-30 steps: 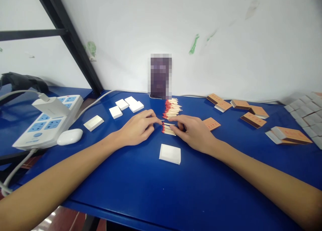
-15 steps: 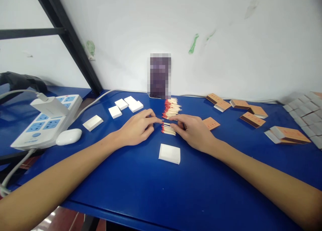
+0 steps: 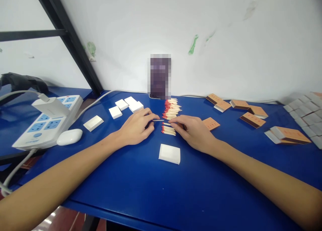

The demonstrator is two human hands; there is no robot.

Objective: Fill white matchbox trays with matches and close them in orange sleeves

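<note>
My left hand is closed, with a pale matchstick between index finger and thumb. Opposite it, my right hand has thumb and index drawn together at the plain end of another match, whose red head points left. Below these fingertips lies a small row of matches, red heads to the left. A larger pile of red-headed matches lies just beyond. Closer to me rests a white matchbox tray.
Several white trays lie at left, near a power strip and a white earbud case. Orange matchbox sleeves are scattered at right, by stacked grey-white boxes. A blurred-out phone-like object leans on the wall.
My left hand's index finger has drawn back slightly left, and the matchstick at it now shows more of its length. My right hand has barely moved.
</note>
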